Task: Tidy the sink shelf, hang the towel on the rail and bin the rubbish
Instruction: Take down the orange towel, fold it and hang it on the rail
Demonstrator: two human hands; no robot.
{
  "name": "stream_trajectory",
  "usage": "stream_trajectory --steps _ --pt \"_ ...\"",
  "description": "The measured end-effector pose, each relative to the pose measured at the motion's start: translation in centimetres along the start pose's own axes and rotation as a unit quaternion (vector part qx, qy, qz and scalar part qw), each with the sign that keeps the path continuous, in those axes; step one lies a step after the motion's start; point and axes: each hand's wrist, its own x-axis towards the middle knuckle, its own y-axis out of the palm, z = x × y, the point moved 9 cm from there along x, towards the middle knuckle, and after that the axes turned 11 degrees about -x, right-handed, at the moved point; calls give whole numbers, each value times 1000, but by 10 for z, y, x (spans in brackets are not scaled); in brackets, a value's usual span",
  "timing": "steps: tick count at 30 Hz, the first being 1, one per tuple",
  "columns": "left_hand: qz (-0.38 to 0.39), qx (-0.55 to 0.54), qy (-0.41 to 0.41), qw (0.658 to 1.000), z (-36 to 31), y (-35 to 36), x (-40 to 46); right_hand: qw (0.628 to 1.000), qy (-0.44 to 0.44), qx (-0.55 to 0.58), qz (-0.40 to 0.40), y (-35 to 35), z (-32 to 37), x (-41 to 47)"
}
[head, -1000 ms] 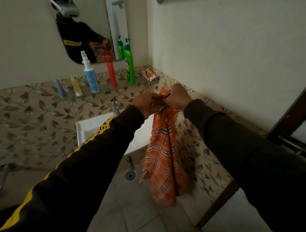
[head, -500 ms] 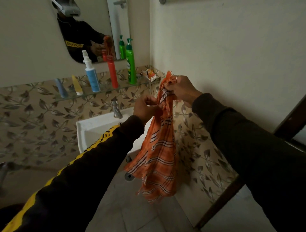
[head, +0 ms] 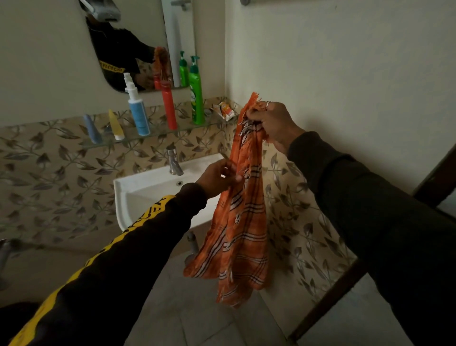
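My right hand gripped the top fringed end of the orange checked towel, right of centre in the frame, fingers curled round the bunched cloth. My left hand sat lower, centre frame, pinching the towel's left edge between thumb and fingers. The towel hung down in folds between my arms, its bottom end loose above the floor, in front of the leaf-patterned tiles. Sink sat left of the towel, tap at its back. Glass shelf above it, upper left of centre, carried a blue tube, yellow tube, white-and-blue spray bottle, red bottle, green pump bottle and a crumpled wrapper at its right end. Rail bracket just showed at the top edge. Mirror upper left.
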Motion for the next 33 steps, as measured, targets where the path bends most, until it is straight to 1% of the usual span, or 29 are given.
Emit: stream_trajectory --steps 2,4,6,9,12,16,18,22,28,33 --pt "17 65 -5 998 6 1 -1 1000 -3 18 -2 -1 3 0" --pt "5 114 -13 993 14 -2 -2 999 -3 40 1 0 6 0" --pt "-3 142 -25 990 24 -3 -3 998 -1 66 5 1 8 -1" --pt "1 166 -52 985 40 0 -5 998 -8 66 -6 -3 11 0" --pt "-32 161 -70 984 45 -4 -5 998 -7 64 -21 -8 11 1" --pt "-85 203 -53 974 38 -13 -1 996 -9 85 -37 -15 8 3" --pt "-94 219 -39 970 34 -18 1 995 -9 98 -35 -16 6 5" --pt "-79 206 -31 975 36 -18 1 993 -9 115 -17 -15 6 5" --pt "-122 128 -27 984 42 -27 -6 990 5 139 5 -16 6 2" --pt "-140 140 -22 980 39 -41 -8 988 14 154 -13 -25 2 -2"
